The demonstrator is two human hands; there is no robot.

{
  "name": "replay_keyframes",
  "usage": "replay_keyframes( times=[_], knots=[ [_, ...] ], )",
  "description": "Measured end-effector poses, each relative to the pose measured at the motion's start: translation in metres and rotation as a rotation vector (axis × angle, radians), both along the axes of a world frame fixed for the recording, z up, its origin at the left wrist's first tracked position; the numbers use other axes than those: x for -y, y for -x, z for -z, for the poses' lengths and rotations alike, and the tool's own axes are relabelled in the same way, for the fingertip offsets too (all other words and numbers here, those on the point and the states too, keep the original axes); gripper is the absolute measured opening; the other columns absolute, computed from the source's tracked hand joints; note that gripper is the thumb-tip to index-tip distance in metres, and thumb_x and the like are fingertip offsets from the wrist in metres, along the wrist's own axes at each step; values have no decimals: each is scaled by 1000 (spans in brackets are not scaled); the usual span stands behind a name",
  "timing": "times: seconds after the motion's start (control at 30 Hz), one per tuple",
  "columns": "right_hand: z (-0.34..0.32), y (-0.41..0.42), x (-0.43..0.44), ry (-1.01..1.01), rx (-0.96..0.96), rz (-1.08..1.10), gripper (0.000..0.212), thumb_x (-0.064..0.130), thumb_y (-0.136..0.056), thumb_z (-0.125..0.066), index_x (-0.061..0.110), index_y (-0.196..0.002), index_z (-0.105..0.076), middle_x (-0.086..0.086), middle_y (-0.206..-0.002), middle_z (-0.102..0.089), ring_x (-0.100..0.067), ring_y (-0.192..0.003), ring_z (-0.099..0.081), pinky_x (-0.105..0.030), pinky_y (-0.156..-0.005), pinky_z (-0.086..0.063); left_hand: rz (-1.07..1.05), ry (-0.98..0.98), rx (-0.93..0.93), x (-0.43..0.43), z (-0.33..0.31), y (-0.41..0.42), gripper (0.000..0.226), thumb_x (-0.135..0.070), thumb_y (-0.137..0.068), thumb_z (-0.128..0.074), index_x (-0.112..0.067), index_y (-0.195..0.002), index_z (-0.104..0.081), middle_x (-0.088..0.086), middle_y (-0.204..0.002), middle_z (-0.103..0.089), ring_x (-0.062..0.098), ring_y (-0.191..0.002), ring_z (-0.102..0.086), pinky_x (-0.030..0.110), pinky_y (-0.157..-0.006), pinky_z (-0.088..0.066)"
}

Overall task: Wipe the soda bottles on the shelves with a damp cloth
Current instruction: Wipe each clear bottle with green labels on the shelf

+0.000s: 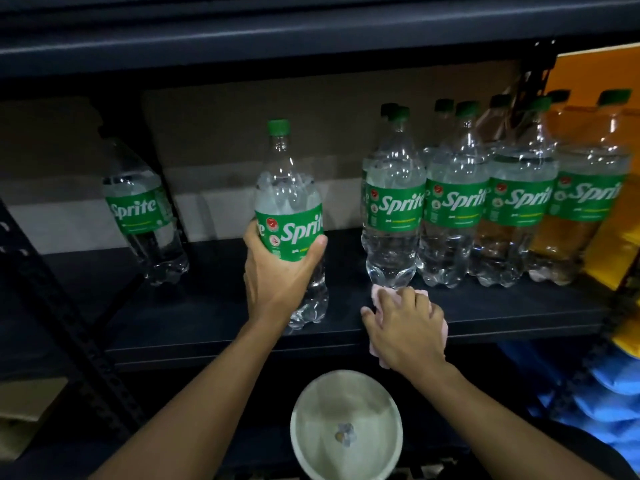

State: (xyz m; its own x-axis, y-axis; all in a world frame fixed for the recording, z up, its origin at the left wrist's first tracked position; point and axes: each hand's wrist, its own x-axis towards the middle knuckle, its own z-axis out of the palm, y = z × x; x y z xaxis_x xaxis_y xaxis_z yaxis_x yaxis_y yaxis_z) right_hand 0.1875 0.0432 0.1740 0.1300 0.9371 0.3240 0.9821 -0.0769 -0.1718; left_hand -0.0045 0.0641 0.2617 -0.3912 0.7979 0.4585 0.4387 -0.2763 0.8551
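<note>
My left hand (277,271) grips a clear Sprite bottle (289,202) with a green cap and label, upright near the front of the dark shelf (194,306). My right hand (405,327) lies on a pale pink cloth (443,332) at the shelf's front edge, fingers curled over it, just in front of a row of several Sprite bottles (450,209) standing at the right. One more Sprite bottle (142,213) stands alone at the far left of the shelf.
A white bowl (346,427) of water sits below the shelf between my arms. A dark slotted upright (69,323) crosses the left. Cardboard boxes (242,133) line the shelf's back. Yellow and blue bags (609,375) lie at the right.
</note>
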Motion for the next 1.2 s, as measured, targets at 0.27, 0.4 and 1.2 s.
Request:
replay_keyframes(
  times=[0.27,0.4,1.2],
  knots=[
    [-46,26,7,-72,-281,-211,55,60,-97,-52,29,-143,-54,-1,-138,-46,-25,-132,-35,-41,-110,-30,246,78,76,-1,3,11,129,-57,-69,-92,-26,-164,-12,-16,-133,-59,0,-117,-62,25,-96,-51],
    [-48,44,-5,19,-624,-411,68,51,-93,-67,23,-151,-46,1,-142,-48,-17,-137,-44,-28,-115,-34,256,165,40,9,32,33,127,-73,-53,-84,-22,-158,-34,-6,-149,-52,6,-128,-59,34,-109,-51],
    [-16,85,-114,-177,-898,14,36,35,-102,-54,11,-129,-53,-16,-124,-63,-38,-113,-63,-42,-89,-51,296,454,-136,-123,60,-9,29,-44,-99,-63,-26,-122,-65,-8,-114,-73,11,-105,-68,31,-93,-54]
  ],
)
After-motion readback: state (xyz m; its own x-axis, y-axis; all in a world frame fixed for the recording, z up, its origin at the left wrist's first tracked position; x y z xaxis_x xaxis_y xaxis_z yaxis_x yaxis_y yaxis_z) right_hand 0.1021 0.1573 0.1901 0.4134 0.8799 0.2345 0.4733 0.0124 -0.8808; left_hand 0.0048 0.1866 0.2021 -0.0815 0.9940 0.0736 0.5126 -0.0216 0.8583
